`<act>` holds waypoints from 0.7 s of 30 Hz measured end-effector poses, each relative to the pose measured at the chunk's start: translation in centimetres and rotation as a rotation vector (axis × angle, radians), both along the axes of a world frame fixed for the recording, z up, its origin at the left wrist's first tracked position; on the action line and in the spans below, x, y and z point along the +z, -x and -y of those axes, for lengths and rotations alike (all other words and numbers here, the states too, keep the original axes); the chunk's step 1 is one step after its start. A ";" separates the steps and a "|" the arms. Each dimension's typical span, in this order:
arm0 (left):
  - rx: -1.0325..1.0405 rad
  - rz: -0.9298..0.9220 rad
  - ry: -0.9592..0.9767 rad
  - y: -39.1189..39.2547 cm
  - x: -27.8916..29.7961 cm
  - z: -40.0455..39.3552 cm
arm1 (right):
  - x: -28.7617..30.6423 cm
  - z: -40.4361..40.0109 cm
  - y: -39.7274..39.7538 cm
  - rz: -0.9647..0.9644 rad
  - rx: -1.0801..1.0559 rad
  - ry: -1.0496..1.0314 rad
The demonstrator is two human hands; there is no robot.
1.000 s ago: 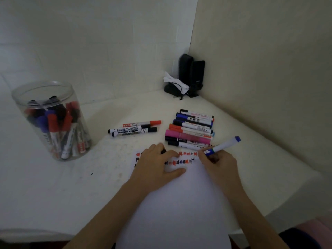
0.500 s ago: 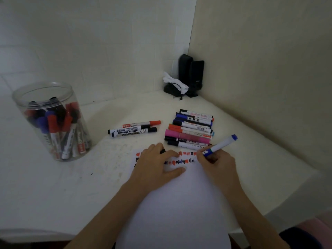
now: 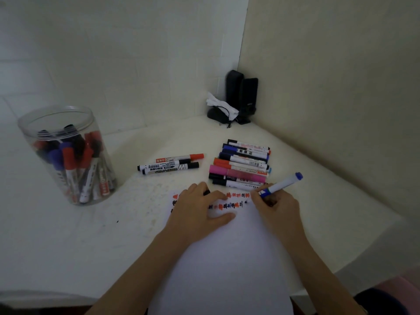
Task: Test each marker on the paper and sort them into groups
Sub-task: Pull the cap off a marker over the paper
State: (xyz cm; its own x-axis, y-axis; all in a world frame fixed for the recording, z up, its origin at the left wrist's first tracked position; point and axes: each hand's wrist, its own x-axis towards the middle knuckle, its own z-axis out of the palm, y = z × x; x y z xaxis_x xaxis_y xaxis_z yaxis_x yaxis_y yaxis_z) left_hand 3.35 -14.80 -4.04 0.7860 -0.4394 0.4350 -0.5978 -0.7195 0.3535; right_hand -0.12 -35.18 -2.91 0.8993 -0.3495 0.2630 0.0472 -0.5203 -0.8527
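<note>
Two bare hands rest on a white sheet of paper (image 3: 218, 264) lying on a pale corner table (image 3: 329, 219). Right hand (image 3: 278, 209) grasps a blue-capped marker (image 3: 283, 183) in a writing grip, its cap end angled up and to the right, its tip down at the paper beside rows of small red, black and blue test marks (image 3: 229, 202). Left hand (image 3: 200, 206) lies flat, fingers spread, pressing the paper near its top edge; something small and dark shows under its fingers, too hidden to identify. Just beyond the right hand, nearly touching the held marker, sits a stacked group of markers (image 3: 242, 165), including a pink one. Beyond the left hand, apart from it, lie three markers (image 3: 170, 164) side by side. Far left stands a clear jar (image 3: 66, 153) holding many more markers upright. Black speakers (image 3: 242, 96) occupy the back corner where two walls meet. Open tabletop lies between jar and paper; the table's right edge runs diagonally close to the right forearm.
</note>
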 end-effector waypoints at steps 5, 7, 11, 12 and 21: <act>0.013 -0.018 -0.023 0.0 -0.1 0.0 | 0.2 -0.4 0.1 -0.001 -0.005 0.035; 0.003 -0.041 0.009 0.2 0.3 0.0 | 0.3 -0.3 0.2 -0.011 -0.007 0.016; -0.046 -0.369 0.278 0.4 2.1 -0.8 | 1.5 0.0 0.4 -0.006 -0.053 -0.151; -0.060 -0.414 0.291 0.4 2.6 -1.2 | 1.9 -0.1 0.5 -0.007 -0.049 -0.193; -0.033 -0.596 0.766 3.1 1.9 -4.6 | 4.3 -4.7 2.5 -0.095 0.132 -0.595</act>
